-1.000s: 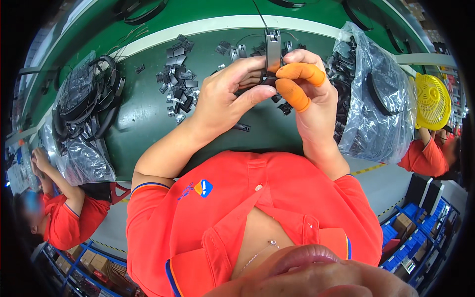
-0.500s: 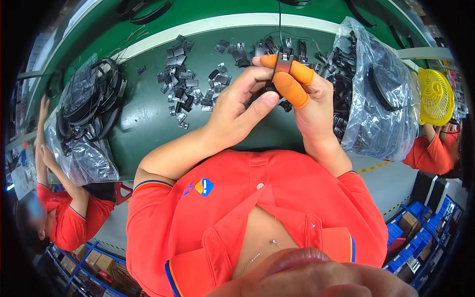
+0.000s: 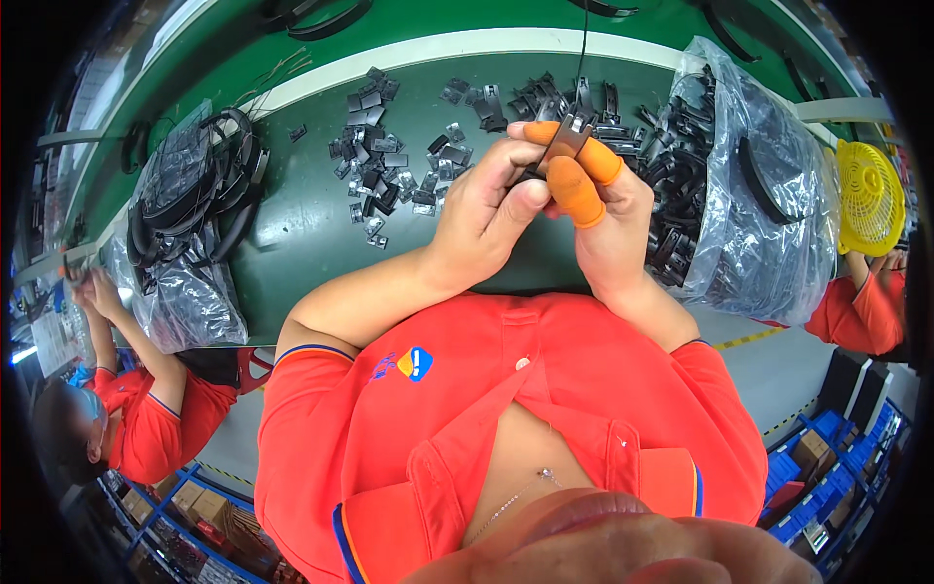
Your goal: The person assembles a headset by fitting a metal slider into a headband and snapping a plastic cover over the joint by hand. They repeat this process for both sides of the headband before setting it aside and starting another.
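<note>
A small black plastic part [image 3: 568,139] is pinched between my two hands, tilted with its upper end toward the right. My left hand [image 3: 494,200] closes on its lower left end with thumb and fingers. On the other side, my right hand [image 3: 611,209] grips it with fingers capped in orange finger cots [image 3: 576,192]. A thin dark cable [image 3: 585,49] runs from the far edge down behind the part; whether it joins it I cannot tell. Beyond my left hand lies a scatter of small black plastic pieces [image 3: 375,156] on the green table [image 3: 302,234].
A clear plastic bag [image 3: 769,258] full of black parts stands at the right. Black headbands [image 3: 195,195] lie on another plastic bag [image 3: 185,311] at the left. Past the right-hand bag is a yellow fan [image 3: 869,200]. Co-workers in red sit on both sides.
The held part has tilted further to the right and my hands have shifted slightly lower. The whole view has moved a little. The left co-worker's hands have come together.
</note>
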Tool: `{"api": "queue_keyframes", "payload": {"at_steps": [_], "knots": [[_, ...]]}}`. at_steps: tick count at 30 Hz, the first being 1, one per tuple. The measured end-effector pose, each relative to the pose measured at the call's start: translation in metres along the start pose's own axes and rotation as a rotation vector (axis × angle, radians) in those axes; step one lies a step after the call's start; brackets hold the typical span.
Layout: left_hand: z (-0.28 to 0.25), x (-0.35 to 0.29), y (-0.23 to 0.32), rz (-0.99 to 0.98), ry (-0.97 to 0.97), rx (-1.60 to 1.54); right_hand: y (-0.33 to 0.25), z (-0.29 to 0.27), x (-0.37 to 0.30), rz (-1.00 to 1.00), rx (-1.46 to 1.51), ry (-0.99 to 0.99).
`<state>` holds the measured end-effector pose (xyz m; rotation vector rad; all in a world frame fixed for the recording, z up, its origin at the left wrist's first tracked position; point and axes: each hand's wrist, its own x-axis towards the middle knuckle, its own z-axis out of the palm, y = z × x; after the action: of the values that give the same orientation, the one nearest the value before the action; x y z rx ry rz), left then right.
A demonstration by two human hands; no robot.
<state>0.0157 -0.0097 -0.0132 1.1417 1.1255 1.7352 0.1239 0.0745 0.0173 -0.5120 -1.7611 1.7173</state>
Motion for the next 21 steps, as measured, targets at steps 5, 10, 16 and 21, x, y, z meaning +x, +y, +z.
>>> {"api": "queue_keyframes", "payload": {"at_steps": [5,10,16,21], "knots": [[-0.001,0.007,0.001,-0.034,0.065,0.002,0.008,0.005,0.005,-0.018,0.028,-0.037],[-0.004,0.009,0.0,-0.073,-0.019,-0.118,0.0,-0.001,0.005,0.086,0.215,-0.059],[-0.016,0.012,0.003,-0.149,-0.154,-0.252,0.007,-0.013,0.002,-0.277,-0.39,-0.01],[-0.009,0.009,0.024,-0.158,-0.24,0.455,0.01,-0.011,-0.003,-0.48,-0.475,-0.076]]}}
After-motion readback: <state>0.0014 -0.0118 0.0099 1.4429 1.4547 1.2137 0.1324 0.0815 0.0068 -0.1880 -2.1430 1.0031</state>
